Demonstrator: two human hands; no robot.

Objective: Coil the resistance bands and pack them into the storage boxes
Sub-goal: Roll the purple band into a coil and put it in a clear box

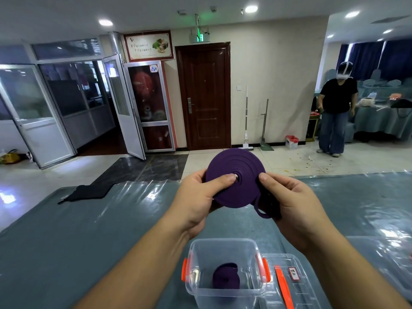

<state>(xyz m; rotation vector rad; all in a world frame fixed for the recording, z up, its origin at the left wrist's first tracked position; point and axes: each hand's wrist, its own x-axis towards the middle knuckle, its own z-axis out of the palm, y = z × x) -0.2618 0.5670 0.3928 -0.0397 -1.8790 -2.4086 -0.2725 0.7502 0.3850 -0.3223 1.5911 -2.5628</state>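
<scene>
Your left hand [196,197] and right hand [287,201] grip a coiled purple band [236,175], loose tail half hidden, open box [223,248] below, lid [287,284] cut off

Head-worn view, forward and downward

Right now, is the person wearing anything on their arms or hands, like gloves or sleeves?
No. Both forearms are bare all the way to the bottom edge of the picture, with no sleeves showing. The left hand and the right hand have no gloves, rings, watch or bracelets that can be seen. The fingernails are short and plain.
</scene>
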